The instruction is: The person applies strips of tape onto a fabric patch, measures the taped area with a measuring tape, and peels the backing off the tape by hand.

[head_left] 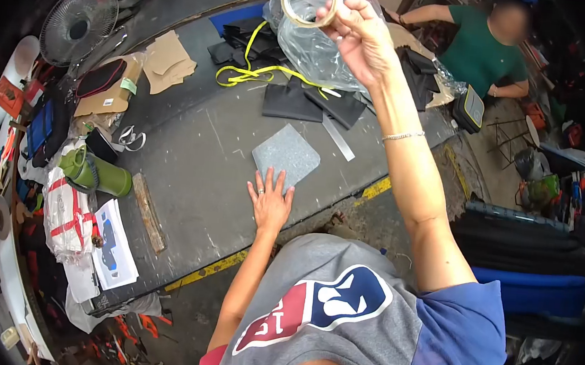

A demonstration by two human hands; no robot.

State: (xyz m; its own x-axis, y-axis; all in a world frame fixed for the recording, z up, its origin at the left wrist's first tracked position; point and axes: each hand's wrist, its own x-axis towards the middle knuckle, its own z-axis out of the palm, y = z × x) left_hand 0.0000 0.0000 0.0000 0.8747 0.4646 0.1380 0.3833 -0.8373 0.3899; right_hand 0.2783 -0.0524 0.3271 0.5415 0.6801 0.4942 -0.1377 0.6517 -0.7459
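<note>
My right hand (362, 39) is raised above the far side of the table, its fingers closed on the rim of a roll of tape (292, 8). Flat on the table (201, 195), my left hand (272, 203) has its fingers spread, the tips touching the near edge of a grey speckled square sheet (287, 153). Just beyond the sheet lie black fabric pieces (292, 104) and a thin ruler-like strip (339, 139). A clear plastic bag (311, 52) is partly hidden behind my right hand and the roll.
A yellow strap (248, 74) lies across black material. To the left are cardboard pieces (168, 60), a green bottle (102, 174), a wooden bar (148, 211) and printed paper (115, 247). A fan (79, 25) stands far left. Another person (485, 53) is at the far right.
</note>
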